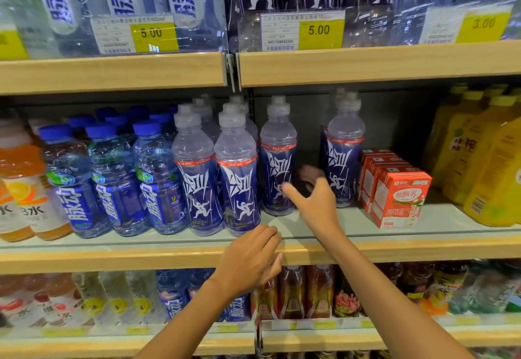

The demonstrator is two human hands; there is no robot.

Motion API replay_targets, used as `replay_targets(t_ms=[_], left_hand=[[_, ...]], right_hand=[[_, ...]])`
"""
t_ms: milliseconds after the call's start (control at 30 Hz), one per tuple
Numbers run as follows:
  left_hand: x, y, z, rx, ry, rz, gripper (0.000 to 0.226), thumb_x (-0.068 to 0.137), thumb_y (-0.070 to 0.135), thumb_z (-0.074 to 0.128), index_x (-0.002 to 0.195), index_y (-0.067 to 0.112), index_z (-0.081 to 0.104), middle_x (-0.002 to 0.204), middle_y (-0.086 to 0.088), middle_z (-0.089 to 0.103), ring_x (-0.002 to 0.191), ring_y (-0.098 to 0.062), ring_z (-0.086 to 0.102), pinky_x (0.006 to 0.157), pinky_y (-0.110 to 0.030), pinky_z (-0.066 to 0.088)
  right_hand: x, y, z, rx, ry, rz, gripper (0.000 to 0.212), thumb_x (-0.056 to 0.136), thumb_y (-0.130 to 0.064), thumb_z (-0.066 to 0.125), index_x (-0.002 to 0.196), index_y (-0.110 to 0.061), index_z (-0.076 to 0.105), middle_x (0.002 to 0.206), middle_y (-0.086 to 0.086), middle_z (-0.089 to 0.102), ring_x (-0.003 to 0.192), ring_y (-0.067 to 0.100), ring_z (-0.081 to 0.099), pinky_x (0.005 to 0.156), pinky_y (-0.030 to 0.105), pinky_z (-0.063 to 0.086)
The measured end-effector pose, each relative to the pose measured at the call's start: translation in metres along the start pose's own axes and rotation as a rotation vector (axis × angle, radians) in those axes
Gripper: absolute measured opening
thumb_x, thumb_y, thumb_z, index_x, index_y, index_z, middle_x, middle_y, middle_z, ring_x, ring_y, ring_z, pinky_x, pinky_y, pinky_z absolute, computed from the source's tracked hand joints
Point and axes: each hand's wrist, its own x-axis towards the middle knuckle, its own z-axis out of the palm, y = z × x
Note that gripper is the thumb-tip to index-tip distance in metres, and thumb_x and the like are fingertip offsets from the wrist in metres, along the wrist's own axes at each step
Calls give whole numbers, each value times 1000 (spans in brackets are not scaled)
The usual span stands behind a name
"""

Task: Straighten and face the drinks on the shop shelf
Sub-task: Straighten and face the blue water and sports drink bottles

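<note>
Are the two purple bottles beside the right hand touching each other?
Apart. The head view shows a dark gap between the left bottle and the right bottle, where the right hand reaches in.

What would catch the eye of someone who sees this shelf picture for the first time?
First the two hands in the middle: the right hand reaches between the lone purple bottle and the purple bottle by the cartons, while the left hand sits at the wooden shelf edge below. Next come the yellow 5.00 price tag on the upper shelf and the red cartons at the right.
</note>
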Motion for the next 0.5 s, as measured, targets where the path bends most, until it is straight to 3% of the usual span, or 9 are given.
replay_targets(t_ms=[100,167,233,300,500], left_hand=[[9,7,1,-1,-8,9,33,89,31,49,97,7,71,94,-5,69,83,-18,65,71,-27,55],[18,13,3,0,-29,34,34,89,34,49,99,9,70,95,-4,68,83,-17,64,69,-27,53],[28,16,5,0,-58,37,36,89,36,48,102,9,69,97,-4,68,83,-16,62,69,-26,52],[35,17,7,0,-87,30,39,89,37,46,102,8,69,97,-5,67,83,-17,62,68,-27,52],[35,15,13,-5,-135,27,39,90,38,44,102,9,67,96,-4,66,81,-16,60,64,-27,51]], right_hand=[[-7,0,-30,-50,260,-132,35,85,-27,69,112,-18,48,107,-4,52,100,10,51,76,11,37],[-3,2,-43,-135,348,-133,39,85,-22,69,113,-9,45,109,5,50,103,18,51,80,20,43],[3,5,-46,-214,343,-64,49,85,-23,69,122,-4,42,120,12,49,113,23,50,92,33,47],[7,11,-45,-283,317,-11,57,86,-25,68,129,-2,39,128,15,48,120,26,47,100,36,44],[26,26,-42,-286,243,63,57,85,-26,70,126,2,44,122,19,57,110,30,57,93,40,48]])
